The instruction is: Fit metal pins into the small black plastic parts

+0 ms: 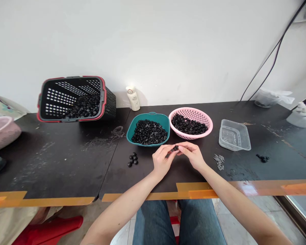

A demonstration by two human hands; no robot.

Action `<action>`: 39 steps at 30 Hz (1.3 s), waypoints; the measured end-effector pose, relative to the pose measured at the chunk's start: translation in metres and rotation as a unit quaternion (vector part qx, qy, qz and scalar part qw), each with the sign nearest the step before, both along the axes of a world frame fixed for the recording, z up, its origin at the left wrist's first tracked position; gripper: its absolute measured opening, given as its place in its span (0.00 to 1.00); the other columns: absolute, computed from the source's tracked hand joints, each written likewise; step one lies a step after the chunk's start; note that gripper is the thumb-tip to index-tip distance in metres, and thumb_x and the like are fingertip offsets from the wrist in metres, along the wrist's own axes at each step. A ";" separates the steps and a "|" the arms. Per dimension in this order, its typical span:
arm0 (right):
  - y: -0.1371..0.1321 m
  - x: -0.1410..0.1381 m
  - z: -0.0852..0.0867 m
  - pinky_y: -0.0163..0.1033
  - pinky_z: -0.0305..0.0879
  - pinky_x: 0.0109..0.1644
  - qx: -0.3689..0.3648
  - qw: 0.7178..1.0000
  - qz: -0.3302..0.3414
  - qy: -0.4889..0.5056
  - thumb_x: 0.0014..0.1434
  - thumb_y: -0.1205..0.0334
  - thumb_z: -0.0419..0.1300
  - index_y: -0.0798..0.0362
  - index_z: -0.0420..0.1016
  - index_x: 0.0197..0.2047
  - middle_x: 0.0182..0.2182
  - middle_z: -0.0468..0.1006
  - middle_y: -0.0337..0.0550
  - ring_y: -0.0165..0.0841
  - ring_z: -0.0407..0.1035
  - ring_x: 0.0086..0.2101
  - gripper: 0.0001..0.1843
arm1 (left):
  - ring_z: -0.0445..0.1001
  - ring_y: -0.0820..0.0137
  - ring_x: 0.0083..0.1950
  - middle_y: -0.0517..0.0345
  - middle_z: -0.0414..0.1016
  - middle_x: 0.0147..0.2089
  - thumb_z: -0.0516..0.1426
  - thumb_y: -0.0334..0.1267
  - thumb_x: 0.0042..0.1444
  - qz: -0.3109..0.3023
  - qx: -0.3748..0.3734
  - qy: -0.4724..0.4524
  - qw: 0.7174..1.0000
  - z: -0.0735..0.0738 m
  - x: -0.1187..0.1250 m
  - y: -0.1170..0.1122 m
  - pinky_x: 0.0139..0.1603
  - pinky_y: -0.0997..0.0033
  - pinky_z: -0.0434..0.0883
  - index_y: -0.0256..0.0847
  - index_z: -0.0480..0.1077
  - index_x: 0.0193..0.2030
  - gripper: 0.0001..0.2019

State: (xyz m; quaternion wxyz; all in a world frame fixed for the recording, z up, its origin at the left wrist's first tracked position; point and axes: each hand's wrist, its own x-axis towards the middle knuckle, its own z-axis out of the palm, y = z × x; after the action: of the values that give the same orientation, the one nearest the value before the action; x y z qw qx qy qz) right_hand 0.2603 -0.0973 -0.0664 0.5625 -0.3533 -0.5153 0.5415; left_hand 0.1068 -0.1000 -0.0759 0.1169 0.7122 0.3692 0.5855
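The left hand and right hand pinch a small black plastic part between their fingertips, holding it above the counter, just in front of the teal bowl and pink basket.

a plastic basin sits between a tilted basket and a colander, with a plastic tub further right.

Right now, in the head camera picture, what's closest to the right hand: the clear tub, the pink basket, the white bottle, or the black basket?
Nearest the right hand:
1. Pink basket: just ahead of it.
2. Clear plastic tub: ahead, to the right.
3. White bottle: left, by the wall.
4. Black basket: farthest left.
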 end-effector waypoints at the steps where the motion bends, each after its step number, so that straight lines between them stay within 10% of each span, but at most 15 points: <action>1: -0.001 0.000 0.000 0.38 0.74 0.35 0.005 1.000 -0.005 -0.003 0.53 0.58 0.65 0.47 0.81 0.38 0.33 0.80 0.41 0.31 0.73 0.30 0.09 | 0.74 0.74 0.32 0.55 0.76 0.39 0.61 0.34 0.54 0.001 0.006 0.004 1.000 0.000 0.000 0.000 0.34 0.74 0.75 0.41 0.74 0.45 0.11; 22: 0.004 0.006 0.003 0.35 0.74 0.41 -0.156 0.963 0.156 0.154 0.51 0.65 0.67 0.51 0.75 0.37 0.30 0.78 0.36 0.27 0.75 0.32 0.09 | 0.74 0.70 0.40 0.55 0.76 0.40 0.62 0.31 0.52 -0.022 0.036 -0.008 0.999 -0.003 -0.003 0.004 0.41 0.68 0.75 0.44 0.75 0.44 0.12; 39: 0.004 0.002 -0.001 0.37 0.73 0.41 -0.150 0.970 0.120 0.146 0.48 0.63 0.69 0.53 0.72 0.28 0.28 0.77 0.34 0.27 0.74 0.31 0.09 | 0.75 0.70 0.39 0.55 0.77 0.38 0.61 0.36 0.54 -0.035 0.013 -0.003 0.999 -0.003 -0.005 0.010 0.41 0.68 0.73 0.44 0.76 0.44 0.10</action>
State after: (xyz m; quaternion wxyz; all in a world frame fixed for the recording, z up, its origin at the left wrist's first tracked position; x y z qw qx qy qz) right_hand 0.2622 -0.0931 -0.0672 0.5031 -0.2859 -0.3796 0.7219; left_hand 0.1017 -0.0903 -0.0787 0.1289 0.7242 0.3364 0.5880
